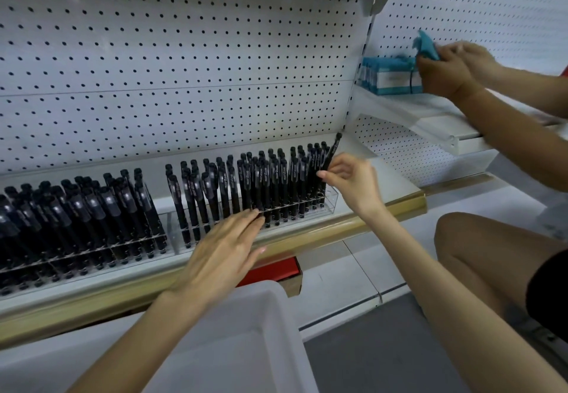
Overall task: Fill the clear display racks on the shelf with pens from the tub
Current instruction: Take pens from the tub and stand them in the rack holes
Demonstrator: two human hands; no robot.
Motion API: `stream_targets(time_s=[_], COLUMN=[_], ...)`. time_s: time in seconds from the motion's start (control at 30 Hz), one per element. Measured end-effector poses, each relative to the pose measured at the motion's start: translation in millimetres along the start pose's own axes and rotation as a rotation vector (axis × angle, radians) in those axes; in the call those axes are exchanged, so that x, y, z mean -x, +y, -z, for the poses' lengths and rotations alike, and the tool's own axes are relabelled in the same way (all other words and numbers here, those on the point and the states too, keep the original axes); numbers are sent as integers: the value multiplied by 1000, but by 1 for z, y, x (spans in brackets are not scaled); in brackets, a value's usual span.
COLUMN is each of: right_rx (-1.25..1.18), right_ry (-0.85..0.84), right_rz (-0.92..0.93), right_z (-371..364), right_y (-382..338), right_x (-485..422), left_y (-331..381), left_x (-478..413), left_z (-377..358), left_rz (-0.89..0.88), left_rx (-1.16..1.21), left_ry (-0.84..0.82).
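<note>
One wide-angle camera on the person's head looks forward and down, close to the shelf [396, 177], with the pegboard [184, 54] filling the upper left of the frame and the tub [230, 346] at the bottom edge.

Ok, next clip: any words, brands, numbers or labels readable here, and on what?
Nothing reads cleanly.
White print on the black plastic pens in the clear display rack: too small and blurred to read.
Grey print on the white label of the teal cardboard box: blurred, unreadable.
Red box under the shelf: no text visible.
</note>
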State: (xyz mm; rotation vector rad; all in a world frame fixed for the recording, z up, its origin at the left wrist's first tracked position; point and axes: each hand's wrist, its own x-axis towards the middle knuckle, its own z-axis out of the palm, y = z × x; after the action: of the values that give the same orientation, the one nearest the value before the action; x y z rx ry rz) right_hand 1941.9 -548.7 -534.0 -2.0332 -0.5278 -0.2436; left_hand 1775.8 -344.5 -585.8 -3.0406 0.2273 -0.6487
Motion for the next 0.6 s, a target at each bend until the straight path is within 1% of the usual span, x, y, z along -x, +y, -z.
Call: stream_targets(time_s=[0.17,0.27,0.6], right_rx=[156,241,224], right_ry=[-89,-113,-128], right_rz=[4,-3,-25], right_z=[-10,-13,-17], right_y=[12,15,22], right_x=[3,6,6], left_y=[-1,-1,0], left_x=[2,2,0], left_z=[-2,-2,-1], left_rz=[10,26,43], left_rx=[8,29,63], left_ry=[-30,-46,-32])
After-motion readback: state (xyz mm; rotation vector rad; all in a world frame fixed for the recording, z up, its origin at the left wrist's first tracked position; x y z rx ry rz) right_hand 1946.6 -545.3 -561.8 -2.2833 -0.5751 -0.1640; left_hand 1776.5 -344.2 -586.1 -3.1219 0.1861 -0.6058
